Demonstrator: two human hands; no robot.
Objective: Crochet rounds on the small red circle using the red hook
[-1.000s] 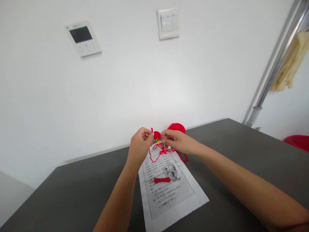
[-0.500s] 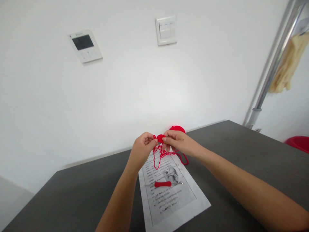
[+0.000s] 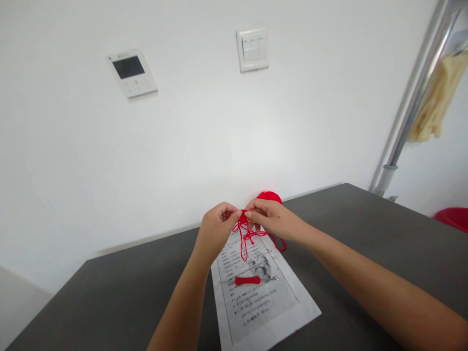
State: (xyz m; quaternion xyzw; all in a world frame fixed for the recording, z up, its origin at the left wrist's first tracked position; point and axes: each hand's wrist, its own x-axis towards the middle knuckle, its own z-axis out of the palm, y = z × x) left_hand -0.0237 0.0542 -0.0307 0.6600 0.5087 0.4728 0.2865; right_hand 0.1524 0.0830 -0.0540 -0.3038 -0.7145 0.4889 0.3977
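My left hand (image 3: 215, 228) and my right hand (image 3: 268, 219) meet fingertip to fingertip above the far end of a printed paper sheet (image 3: 259, 297). Both pinch a small red crochet piece (image 3: 243, 216), now mostly hidden between the fingers. A hint of yellow shows at the right fingertips. Loose red yarn (image 3: 245, 239) dangles in loops from the piece onto the sheet. Behind my right hand sits a red yarn ball (image 3: 269, 196) by the wall. A crochet hook with a red handle (image 3: 248, 281) lies across the sheet, untouched.
The dark grey table (image 3: 109, 302) butts against a white wall carrying a light switch (image 3: 252, 48) and an intercom panel (image 3: 131, 72). At right stand a metal pole (image 3: 413, 107), a hanging cream cloth (image 3: 437, 102) and a red tub (image 3: 453, 217).
The hands have closed in over the red piece, which showed clearly a second ago with its yellow marker. The dangling yarn has swung into narrower loops. The view has tilted slightly upward.
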